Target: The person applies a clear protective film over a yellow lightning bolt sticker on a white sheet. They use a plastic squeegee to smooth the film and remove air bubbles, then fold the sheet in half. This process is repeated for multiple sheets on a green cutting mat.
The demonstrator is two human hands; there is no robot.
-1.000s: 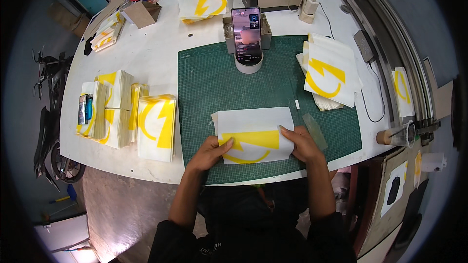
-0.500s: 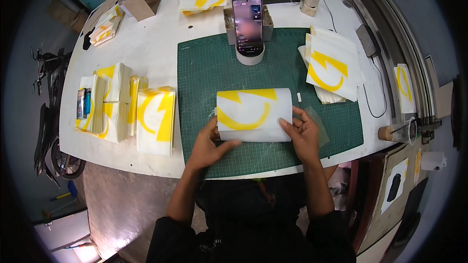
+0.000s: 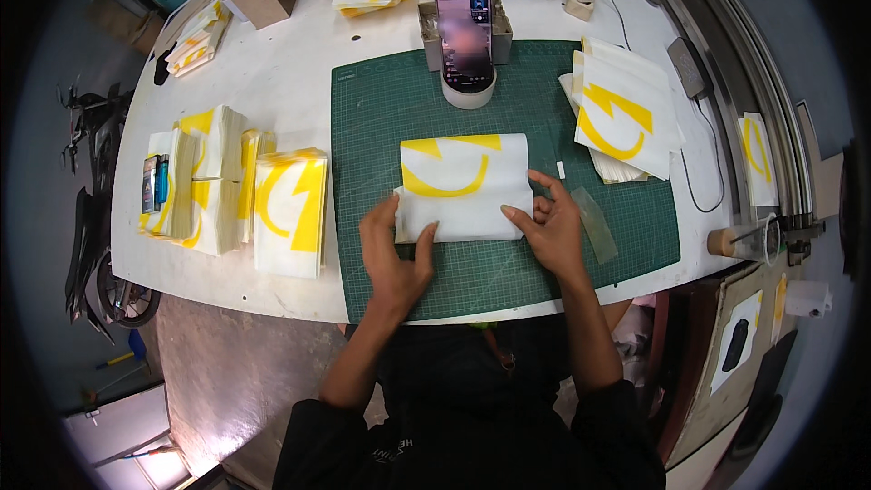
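A white sheet (image 3: 464,183) with a yellow shape on it lies flat on the green mat (image 3: 508,281), between the person's two hands. It is a bit longer from side to side than from front to back, so its long way runs from one hand to the other. A thin bit of paper peeks out at its left edge.

The left hand (image 3: 392,259) is spread wide, with the thumb far from the fingers. Its fingertips are by the left edge, and its thumb is at the near edge. The sheet lies ahead of this hand and to its right.

The right hand (image 3: 555,231) is at the near right corner. Its thumb rests on top of the sheet, and its pointing finger sticks out by the right edge. I cannot tell if it is pinching the paper. From here the sheet lies ahead and to the left. Both hands are about as near as each other.

Just right of the right hand is a clear strip (image 3: 597,227). Past the far edge, a phone (image 3: 464,41) stands in a white round holder (image 3: 468,95). A messy pile (image 3: 617,118) of printed sheets sits to the right, and a neat stack (image 3: 290,213) is to the left, on the white table (image 3: 290,100).
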